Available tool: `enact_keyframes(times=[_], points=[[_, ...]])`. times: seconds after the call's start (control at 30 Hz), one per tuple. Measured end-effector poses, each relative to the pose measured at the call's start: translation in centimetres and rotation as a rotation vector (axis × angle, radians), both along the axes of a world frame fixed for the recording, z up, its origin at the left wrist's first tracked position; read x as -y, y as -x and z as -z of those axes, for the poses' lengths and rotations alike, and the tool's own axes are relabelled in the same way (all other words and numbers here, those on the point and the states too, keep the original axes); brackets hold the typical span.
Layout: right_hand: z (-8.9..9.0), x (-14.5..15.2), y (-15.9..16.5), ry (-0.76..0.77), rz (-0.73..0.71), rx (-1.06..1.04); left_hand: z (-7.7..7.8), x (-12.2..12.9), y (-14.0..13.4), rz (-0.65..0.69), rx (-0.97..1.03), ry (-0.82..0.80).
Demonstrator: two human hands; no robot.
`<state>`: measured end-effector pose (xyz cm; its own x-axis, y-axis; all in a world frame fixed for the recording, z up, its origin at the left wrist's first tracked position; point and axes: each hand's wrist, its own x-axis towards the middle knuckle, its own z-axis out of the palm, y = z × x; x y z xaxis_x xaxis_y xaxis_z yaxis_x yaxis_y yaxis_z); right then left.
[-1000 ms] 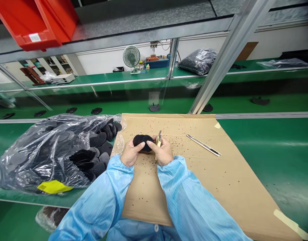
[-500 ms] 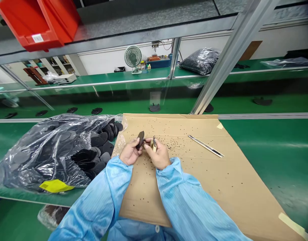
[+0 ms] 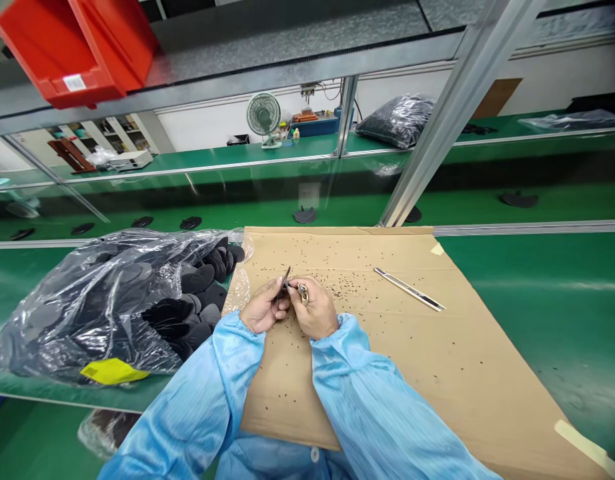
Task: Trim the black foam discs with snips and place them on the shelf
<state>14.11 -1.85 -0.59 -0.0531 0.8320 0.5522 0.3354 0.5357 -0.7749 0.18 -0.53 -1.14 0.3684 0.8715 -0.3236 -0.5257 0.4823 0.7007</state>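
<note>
My left hand (image 3: 261, 308) is closed on a thin black oval piece (image 3: 284, 279), which stands nearly edge-on to me. Close against it on the right, my right hand (image 3: 315, 312) grips small nippers (image 3: 303, 293) with cream handles and a metal head. The fingertips of both hands meet at the piece, so the nippers' jaws are partly hidden. Both hands are above a brown cardboard sheet (image 3: 387, 360) strewn with tiny black bits (image 3: 345, 290).
Left of the cardboard lies a clear plastic bag (image 3: 112, 293) full of black oval pieces (image 3: 202, 279), with a yellow label (image 3: 115, 372). A utility knife (image 3: 410, 289) rests at the right. Several black pieces (image 3: 305, 215) line the green surface behind. A metal post (image 3: 437, 120) rises at the right.
The black piece has turned from showing its face to nearly edge-on. My right hand has tilted the nippers and brought them closer to it.
</note>
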Motion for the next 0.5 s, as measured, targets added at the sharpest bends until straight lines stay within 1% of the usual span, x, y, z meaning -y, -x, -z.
enact_keyframes(times=[0.07,0.13,0.23,0.33,0.37,0.43,0.47,0.5], points=[[0.1,0.0,0.2,-0.004,0.014,-0.007,0.2,0.0,-0.1,-0.007,0.001,-0.002],[0.4,-0.1,0.3,0.014,0.038,-0.036,0.3,0.1,-0.4,-0.043,0.001,-0.022],[1.0,-0.3,0.4,0.088,0.082,-0.121,0.4,-0.2,-1.0,-0.187,-0.01,-0.071],[1.5,-0.8,0.2,0.185,0.156,-0.223,-0.1,-1.7,-1.1,-0.356,-0.087,-0.134],[1.6,-1.0,0.1,0.204,0.181,-0.249,-0.5,-2.6,-0.9,-0.399,-0.142,-0.18],[1.7,-1.3,0.1,0.221,0.203,-0.285,-1.7,-5.0,0.2,-0.48,-0.341,-0.313],[1.8,-1.4,0.1,0.225,0.203,-0.294,-2.5,-6.6,0.9,-0.523,-0.49,-0.388],[1.8,-1.5,0.2,0.229,0.197,-0.298,-3.2,-8.3,1.9,-0.585,-0.684,-0.457]])
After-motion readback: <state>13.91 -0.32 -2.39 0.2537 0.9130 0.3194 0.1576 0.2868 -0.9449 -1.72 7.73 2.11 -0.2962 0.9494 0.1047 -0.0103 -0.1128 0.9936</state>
